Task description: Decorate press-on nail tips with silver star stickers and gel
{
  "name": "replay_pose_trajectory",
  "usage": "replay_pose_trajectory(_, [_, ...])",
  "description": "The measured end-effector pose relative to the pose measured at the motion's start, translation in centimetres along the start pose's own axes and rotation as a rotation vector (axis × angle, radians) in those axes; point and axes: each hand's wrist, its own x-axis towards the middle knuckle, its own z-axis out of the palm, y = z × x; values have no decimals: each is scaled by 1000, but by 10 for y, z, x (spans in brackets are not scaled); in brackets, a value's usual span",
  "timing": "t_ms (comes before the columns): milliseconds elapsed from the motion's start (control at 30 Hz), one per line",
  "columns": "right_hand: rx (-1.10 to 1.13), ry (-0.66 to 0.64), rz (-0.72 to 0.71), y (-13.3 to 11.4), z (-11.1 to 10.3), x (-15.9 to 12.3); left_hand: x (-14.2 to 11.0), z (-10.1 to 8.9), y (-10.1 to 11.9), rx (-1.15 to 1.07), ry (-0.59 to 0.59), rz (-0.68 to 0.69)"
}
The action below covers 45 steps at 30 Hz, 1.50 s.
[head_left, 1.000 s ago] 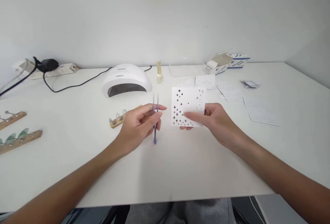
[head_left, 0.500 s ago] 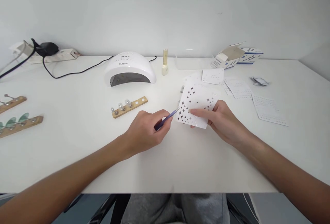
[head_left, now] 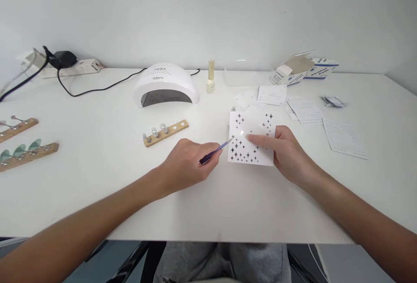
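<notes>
Pinched in my left hand [head_left: 195,159] is a pair of purple tweezers [head_left: 213,153], its tips at the left part of a white sticker sheet [head_left: 250,150] with dark four-pointed stars. Whether the tips touch the sheet I cannot tell. My right hand [head_left: 282,148] grips the sheet by its right side, thumb on the front; the fingers behind are hidden. Left of the sheet lies a wooden strip [head_left: 169,132] bearing several clear nail tips [head_left: 155,133] on small stands. Part of a small clear object [head_left: 233,109] shows behind the sheet's upper left edge.
A white nail lamp [head_left: 166,83] and a cream nail polish bottle [head_left: 211,79] stand at the back. An opened box [head_left: 291,70], more sticker sheets [head_left: 343,137] and small packets [head_left: 334,101] are on the right. Another wooden strip [head_left: 31,157] holds green nail tips; a power strip [head_left: 71,69] lies behind.
My left hand has turned the tweezers from upright to pointing right, with their tips now at the sheet. The sheet tilted, then levelled again. The whole view has shifted slightly.
</notes>
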Motion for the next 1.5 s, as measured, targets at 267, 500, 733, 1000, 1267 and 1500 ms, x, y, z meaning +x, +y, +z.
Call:
replay_pose_trajectory(267, [5,11,5,1,-1,0,2,-2,1,10,-43,-15])
replay_pose_trajectory(500, [27,-13,18,1,-2,1,3,-3,1,-14,-69,-19])
replay_pose_trajectory(733, [50,-20,29,0,-1,0,4,-5,3,-26,-83,-32])
replay_pose_trajectory(1000, [103,-33,62,-1,0,1,3,-3,2,-48,-59,-18])
replay_pose_trajectory(1267, [109,-36,75,-3,1,0,1,-3,2,-65,-42,-32])
replay_pose_trajectory(1500, [146,-47,64,-4,3,-1,1,-2,1,-75,-44,-55])
